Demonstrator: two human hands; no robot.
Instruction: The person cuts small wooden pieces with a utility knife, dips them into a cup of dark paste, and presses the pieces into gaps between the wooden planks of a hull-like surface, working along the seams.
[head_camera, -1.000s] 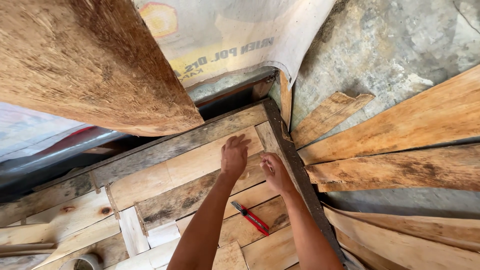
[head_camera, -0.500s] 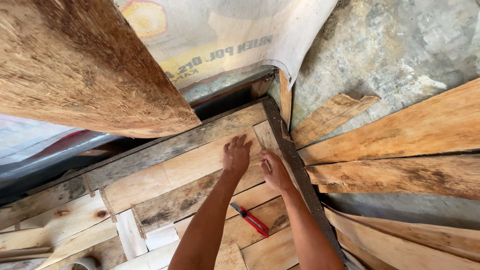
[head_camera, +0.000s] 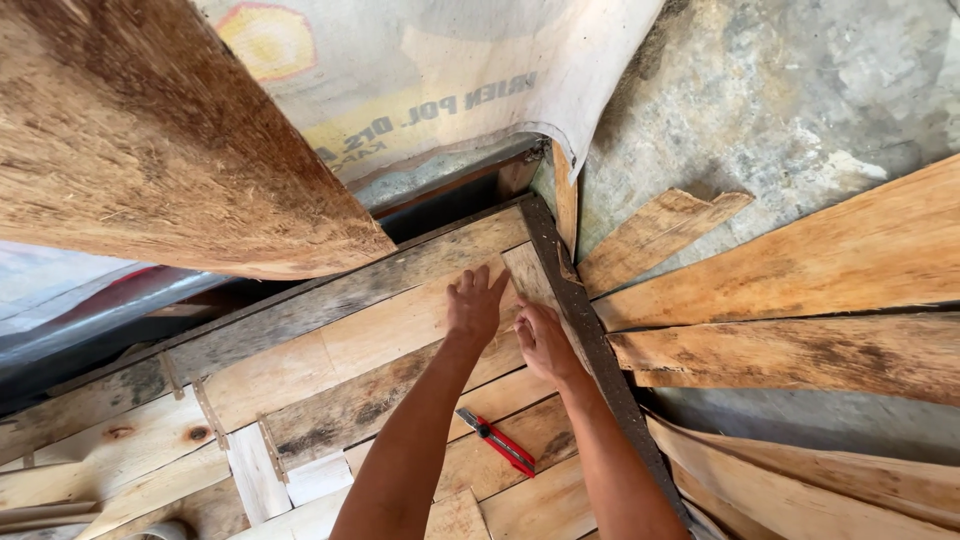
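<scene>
My left hand (head_camera: 474, 304) lies flat, fingers spread, on a pale wooden board (head_camera: 340, 345) of a panel made of several planks. My right hand (head_camera: 542, 340) rests just beside it, fingers curled against a short light board (head_camera: 527, 278) set along the dark edge rail (head_camera: 590, 350) of the panel. Neither hand holds a tool. A red utility knife (head_camera: 497, 441) lies on the planks between my forearms, below both hands.
A large rough fibre board (head_camera: 150, 150) leans over the upper left. A printed woven sack (head_camera: 420, 80) hangs behind. Loose planks (head_camera: 800, 270) fan out on the concrete floor (head_camera: 780, 90) at right. Metal staples (head_camera: 208, 410) join planks at lower left.
Both hands stay in nearly the same spot on the boards; the view has drifted slightly. The red knife has not moved.
</scene>
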